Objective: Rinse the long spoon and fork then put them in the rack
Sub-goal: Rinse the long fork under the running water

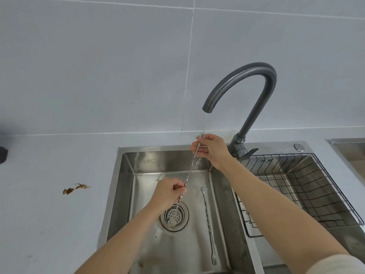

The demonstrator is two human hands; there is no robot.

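Note:
Both hands hold one long twisted metal utensil (191,168) slanted under a thin stream of water from the grey tap (237,89). My right hand (212,150) grips its upper end just below the spout. My left hand (167,191) pinches its shaft lower down. Its spoon-shaped lower end (171,222) hangs over the drain strainer (174,215). A second long twisted utensil (208,224) lies flat on the sink floor, forked tip toward me, small round end away. The black wire rack (300,186) sits in the right basin.
The steel sink (126,175) is set into a pale counter with a brown stain (76,188) at the left. A tiled wall rises behind. A dark object (3,155) shows at the far left edge. Another steel rim (347,143) shows at the right.

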